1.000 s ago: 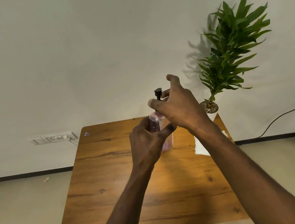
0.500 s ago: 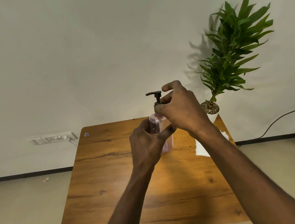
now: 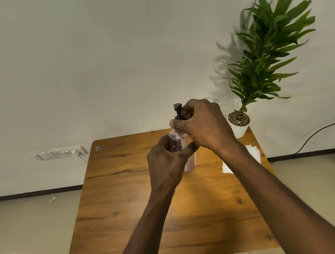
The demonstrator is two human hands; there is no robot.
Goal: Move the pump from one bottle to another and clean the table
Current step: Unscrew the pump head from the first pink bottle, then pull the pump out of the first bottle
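Your right hand (image 3: pixel 202 125) has rolled over the collar since a moment ago, and the black pump (image 3: pixel 178 110) has spun, its spout now end-on to you. That pump sits atop the pink bottle (image 3: pixel 177 144), above the desk (image 3: pixel 129 196). Right fingers (image 3: pixel 175 123) curl tight around the pump's base. Your left hand (image 3: pixel 167 165) wraps the bottle, thumb and fingers clamped on its sides. White paper (image 3: pixel 252 153) lies beside your right forearm.

Both forearms reached forward, bare. The left hand (image 3: pixel 168 165) wrapped the bottle (image 3: pixel 177 144), thumb up its right side. The right hand (image 3: pixel 204 125) curled over from above, fingers pinched on the pump (image 3: pixel 178 111).
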